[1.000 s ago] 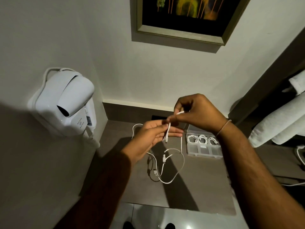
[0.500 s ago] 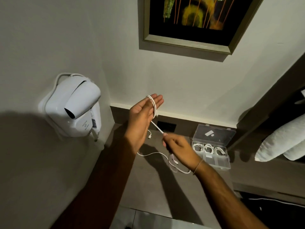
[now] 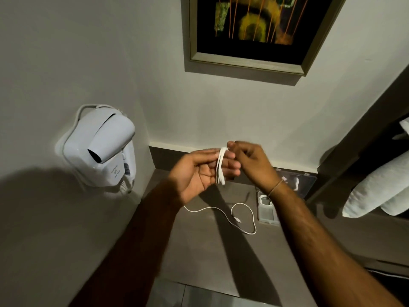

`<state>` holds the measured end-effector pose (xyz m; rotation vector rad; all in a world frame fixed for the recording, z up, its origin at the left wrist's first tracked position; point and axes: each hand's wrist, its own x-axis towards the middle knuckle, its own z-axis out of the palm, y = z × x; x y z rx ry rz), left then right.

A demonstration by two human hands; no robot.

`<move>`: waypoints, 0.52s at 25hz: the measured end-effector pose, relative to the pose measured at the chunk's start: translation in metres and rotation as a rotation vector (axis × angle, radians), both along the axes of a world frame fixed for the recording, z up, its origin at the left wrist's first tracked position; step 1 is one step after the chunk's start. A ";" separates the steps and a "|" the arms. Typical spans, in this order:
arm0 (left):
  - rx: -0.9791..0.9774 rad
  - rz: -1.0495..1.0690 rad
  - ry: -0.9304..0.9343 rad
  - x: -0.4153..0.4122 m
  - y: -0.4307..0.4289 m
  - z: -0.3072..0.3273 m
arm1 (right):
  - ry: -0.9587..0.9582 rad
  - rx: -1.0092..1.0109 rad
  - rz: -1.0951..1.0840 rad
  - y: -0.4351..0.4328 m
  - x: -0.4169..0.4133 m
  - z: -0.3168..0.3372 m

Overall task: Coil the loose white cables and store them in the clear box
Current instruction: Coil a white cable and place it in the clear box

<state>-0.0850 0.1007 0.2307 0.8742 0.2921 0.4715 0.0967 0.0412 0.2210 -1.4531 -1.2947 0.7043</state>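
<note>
A white cable (image 3: pixel 221 167) is wound in several loops around the fingers of my left hand (image 3: pixel 199 173), which is held palm up above the counter. My right hand (image 3: pixel 250 162) pinches the top of those loops with its fingertips. A second white cable (image 3: pixel 234 214) lies loose on the brown counter (image 3: pixel 199 251) below, with one plug end showing. The clear box (image 3: pixel 265 212) stands open at the back right of the counter, mostly hidden behind my right forearm; a coiled cable shows in one compartment, and its lid (image 3: pixel 303 180) leans back against the wall.
A white hair dryer (image 3: pixel 104 147) hangs on the left wall, close to the counter's left edge. A framed picture (image 3: pixel 254 32) hangs on the back wall. Rolled white towels (image 3: pixel 380 191) lie on a dark shelf at the right.
The cable now sits in several more loops on my left hand. My right hand rose from the counter up to the coil. Less loose cable lies on the counter.
</note>
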 end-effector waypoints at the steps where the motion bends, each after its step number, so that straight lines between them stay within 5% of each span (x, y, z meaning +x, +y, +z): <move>1: -0.047 0.037 -0.088 0.004 0.003 0.001 | 0.016 -0.052 0.011 -0.005 -0.012 -0.010; 4: -0.026 0.260 -0.161 0.014 0.015 -0.002 | 0.021 -0.204 0.095 -0.027 -0.041 -0.030; 7: 0.199 0.431 0.026 0.015 0.015 -0.019 | -0.158 -0.275 0.222 -0.046 -0.036 -0.018; 10: 0.440 0.437 0.210 0.019 0.004 -0.038 | -0.464 -0.228 0.269 -0.049 -0.011 0.022; 13: 0.504 0.262 0.263 0.018 -0.005 -0.040 | -0.575 -0.136 0.233 -0.040 0.019 0.059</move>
